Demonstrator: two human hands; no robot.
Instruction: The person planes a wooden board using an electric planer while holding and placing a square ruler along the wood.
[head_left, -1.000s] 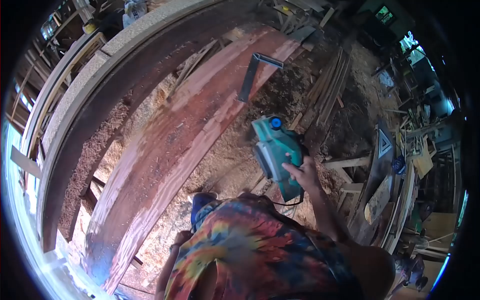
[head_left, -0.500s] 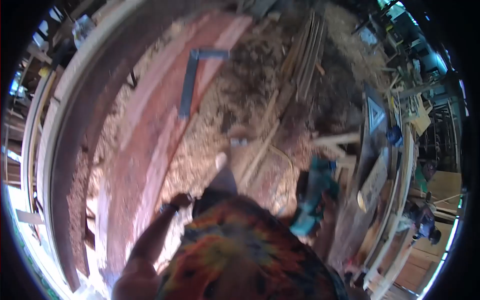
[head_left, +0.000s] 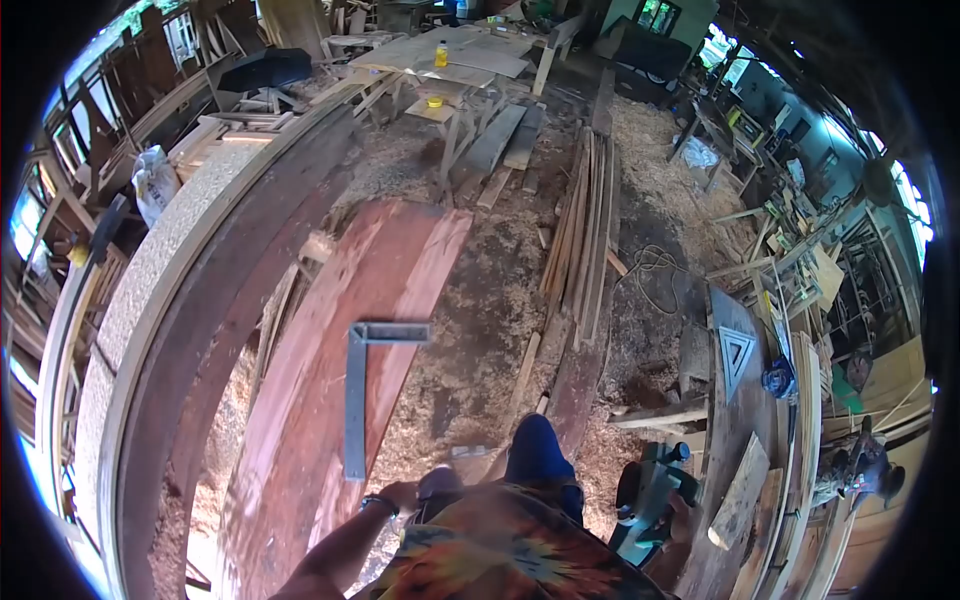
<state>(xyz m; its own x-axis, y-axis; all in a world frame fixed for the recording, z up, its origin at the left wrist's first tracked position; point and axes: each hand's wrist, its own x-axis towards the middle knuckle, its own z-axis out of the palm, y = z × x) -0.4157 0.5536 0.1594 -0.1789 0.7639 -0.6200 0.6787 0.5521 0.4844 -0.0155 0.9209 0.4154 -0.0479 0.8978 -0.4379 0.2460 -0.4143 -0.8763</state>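
A green electric hand planer is held in the right hand at the lower right of the frame, beside the body. Its handle is gripped by curled fingers, which are partly hidden. The planer is thus set directly at the right hand and well apart from the left hand, which is seen left of the lower centre, beside the thigh. Whether the left fingers are spread or pressed together cannot be told; a dark band is worn on that wrist. Near the left hand, a reddish plank is stretched from the lower left towards the upper centre. On it a metal try square is laid, the free end of its blade pointed down the frame, near the left hand. To the right of the planer, a dark board is seen, with a triangular rafter square laid on it; whether the board is touched by the planer cannot be told. A pale offcut is placed just right of the right hand. Long wooden strips are bundled on the floor at the upper centre, and the ground is strewn with wood shavings
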